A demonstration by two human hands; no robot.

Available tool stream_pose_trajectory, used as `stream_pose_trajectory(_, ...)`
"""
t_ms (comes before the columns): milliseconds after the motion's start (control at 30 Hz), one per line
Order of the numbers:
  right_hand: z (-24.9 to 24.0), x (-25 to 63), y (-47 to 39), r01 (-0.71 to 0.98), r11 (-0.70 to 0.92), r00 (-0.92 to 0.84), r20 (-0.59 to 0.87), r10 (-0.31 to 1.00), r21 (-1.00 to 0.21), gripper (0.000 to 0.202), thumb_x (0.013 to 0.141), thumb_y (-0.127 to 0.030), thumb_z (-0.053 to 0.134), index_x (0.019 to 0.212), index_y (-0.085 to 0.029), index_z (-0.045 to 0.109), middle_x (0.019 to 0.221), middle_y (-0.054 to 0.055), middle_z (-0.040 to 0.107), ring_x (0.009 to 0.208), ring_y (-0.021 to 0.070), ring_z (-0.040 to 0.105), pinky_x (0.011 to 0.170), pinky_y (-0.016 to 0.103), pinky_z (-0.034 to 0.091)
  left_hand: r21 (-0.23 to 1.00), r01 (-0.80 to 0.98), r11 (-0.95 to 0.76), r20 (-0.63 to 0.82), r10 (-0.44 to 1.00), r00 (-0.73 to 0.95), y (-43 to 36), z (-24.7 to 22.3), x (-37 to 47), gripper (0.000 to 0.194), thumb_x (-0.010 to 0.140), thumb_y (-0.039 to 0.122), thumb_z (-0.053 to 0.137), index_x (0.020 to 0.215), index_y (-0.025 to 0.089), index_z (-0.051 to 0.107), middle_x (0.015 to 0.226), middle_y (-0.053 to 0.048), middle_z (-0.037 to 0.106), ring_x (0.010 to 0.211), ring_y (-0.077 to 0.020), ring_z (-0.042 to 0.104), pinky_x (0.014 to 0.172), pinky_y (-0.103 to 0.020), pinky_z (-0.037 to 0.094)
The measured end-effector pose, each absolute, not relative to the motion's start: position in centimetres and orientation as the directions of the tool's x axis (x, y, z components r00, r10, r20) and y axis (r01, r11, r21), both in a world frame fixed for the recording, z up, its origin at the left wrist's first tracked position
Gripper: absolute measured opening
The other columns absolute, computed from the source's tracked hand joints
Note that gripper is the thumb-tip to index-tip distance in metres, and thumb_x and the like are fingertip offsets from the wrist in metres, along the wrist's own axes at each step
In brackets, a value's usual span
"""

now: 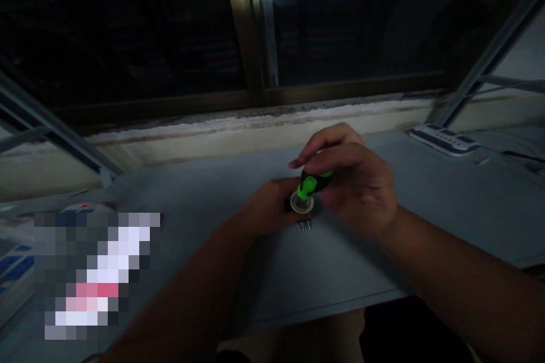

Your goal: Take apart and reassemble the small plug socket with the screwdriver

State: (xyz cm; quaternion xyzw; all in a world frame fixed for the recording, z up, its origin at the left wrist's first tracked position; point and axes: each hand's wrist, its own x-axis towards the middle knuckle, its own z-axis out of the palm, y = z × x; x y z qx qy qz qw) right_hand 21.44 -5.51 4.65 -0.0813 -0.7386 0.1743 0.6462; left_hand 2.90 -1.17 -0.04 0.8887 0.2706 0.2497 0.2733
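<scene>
My left hand (pixel 271 204) is closed around a small dark plug-like piece with a round silver rim (pixel 302 207). Two thin metal prongs (pixel 305 226) stick out below it, and most of its body is hidden by my fingers. Over the round end, my right hand (pixel 357 184) grips a stubby green and black screwdriver (pixel 313 182) by its handle. The screwdriver points down into the rimmed opening; its tip is out of sight. Both hands are just above the table.
The table has a grey-blue cover (pixel 340 272). A white power strip (pixel 445 140) lies at the back right, with cables beside it. Another strip (pixel 17 266) is at the left, near a blurred-out patch. Metal frame posts (pixel 59 125) and a dark window (pixel 251 34) stand behind.
</scene>
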Motion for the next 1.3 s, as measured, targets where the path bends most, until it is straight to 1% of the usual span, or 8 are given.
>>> stream_pose_trajectory(267, 4.96, 21.65, -5.58, -0.17, 0.896, -0.134, 0.911, 0.391, -0.409, 0.023, 0.096, -0.028, 0.062, 0.115, -0.028, 0.074, 0.112, 0.008, 0.072, 0.1, 0.0244, 0.07, 0.084, 0.044, 0.061, 0.596, 0.366, -0.715, 0.264, 0.604, 0.752, -1.12, 0.13, 2.48, 0.024, 0.086, 0.034, 0.078, 0.1, 0.02, 0.065, 0.089, 0.0, 0.07, 0.079, -0.0179, 0.065, 0.071, -0.03, 0.049)
stream_pose_trajectory(400, 5.18, 21.74, -5.85, -0.04, 0.92, -0.046, 0.92, 0.389, -0.391, 0.023, 0.083, -0.026, 0.079, 0.106, -0.028, 0.078, 0.107, 0.007, 0.067, 0.1, 0.0229, 0.066, 0.082, 0.04, 0.06, 0.579, 0.371, -0.726, 0.264, 0.598, 0.757, -1.31, 0.3, 2.61, 0.021, 0.089, 0.034, 0.074, 0.101, 0.02, 0.065, 0.094, -0.001, 0.071, 0.084, -0.0187, 0.066, 0.071, -0.029, 0.049)
stream_pose_trajectory(567, 5.3, 22.0, -5.78, -0.221, 0.879, -0.128, 0.906, 0.403, -0.423, 0.027, 0.098, -0.025, 0.057, 0.118, -0.025, 0.076, 0.11, 0.008, 0.07, 0.1, 0.0243, 0.068, 0.083, 0.044, 0.058, 0.567, 0.39, -0.725, 0.264, 0.609, 0.748, -1.58, 0.56, 2.67, 0.024, 0.086, 0.036, 0.078, 0.095, 0.019, 0.064, 0.088, -0.001, 0.071, 0.078, -0.0181, 0.066, 0.068, -0.029, 0.048)
stream_pose_trajectory(733, 5.45, 22.16, -5.91, -0.101, 0.9, -0.071, 0.906, 0.418, -0.424, 0.027, 0.082, -0.026, 0.081, 0.109, -0.029, 0.079, 0.105, 0.006, 0.066, 0.1, 0.0229, 0.064, 0.082, 0.04, 0.057, 0.557, 0.384, -0.736, 0.269, 0.598, 0.755, -1.65, 0.69, 2.67, 0.025, 0.086, 0.037, 0.078, 0.099, 0.02, 0.065, 0.093, -0.003, 0.073, 0.082, -0.0194, 0.068, 0.071, -0.03, 0.049)
stream_pose_trajectory(867, 5.5, 22.11, -6.17, -0.282, 0.834, -0.159, 0.881, 0.446, -0.473, 0.026, 0.097, -0.028, 0.06, 0.115, -0.025, 0.078, 0.106, 0.009, 0.069, 0.097, 0.0244, 0.067, 0.077, 0.041, 0.057, 0.535, 0.39, -0.75, 0.26, 0.585, 0.768, -1.68, 0.67, 2.74, 0.025, 0.085, 0.036, 0.079, 0.098, 0.02, 0.064, 0.094, -0.002, 0.072, 0.083, -0.0196, 0.068, 0.071, -0.03, 0.048)
stream_pose_trajectory(1033, 5.32, 22.05, -6.0, -0.096, 0.888, -0.102, 0.892, 0.441, -0.45, 0.03, 0.082, -0.027, 0.08, 0.112, -0.03, 0.079, 0.105, 0.006, 0.066, 0.101, 0.0239, 0.06, 0.081, 0.039, 0.055, 0.537, 0.39, -0.748, 0.263, 0.588, 0.764, -1.84, 0.74, 2.77, 0.022, 0.091, 0.035, 0.073, 0.104, 0.019, 0.066, 0.094, -0.001, 0.072, 0.085, -0.0187, 0.068, 0.073, -0.029, 0.048)
stream_pose_trajectory(1167, 5.23, 22.0, -5.7, -0.23, 0.86, -0.148, 0.89, 0.432, -0.456, 0.029, 0.096, -0.03, 0.06, 0.119, -0.028, 0.077, 0.107, 0.007, 0.068, 0.098, 0.0238, 0.063, 0.084, 0.043, 0.054, 0.535, 0.4, -0.744, 0.256, 0.594, 0.763, -1.65, 0.56, 2.77, 0.025, 0.086, 0.037, 0.077, 0.099, 0.02, 0.065, 0.093, -0.002, 0.073, 0.082, -0.0197, 0.068, 0.071, -0.03, 0.049)
stream_pose_trajectory(1300, 5.12, 22.03, -5.67, -0.108, 0.902, -0.083, 0.908, 0.412, -0.419, 0.024, 0.087, -0.037, 0.075, 0.108, -0.027, 0.079, 0.1, 0.007, 0.067, 0.101, 0.0253, 0.059, 0.087, 0.044, 0.052, 0.533, 0.388, -0.752, 0.255, 0.579, 0.774, -1.52, 0.45, 2.74, 0.027, 0.087, 0.036, 0.078, 0.105, 0.021, 0.066, 0.097, -0.003, 0.074, 0.086, -0.0202, 0.069, 0.075, -0.031, 0.05)
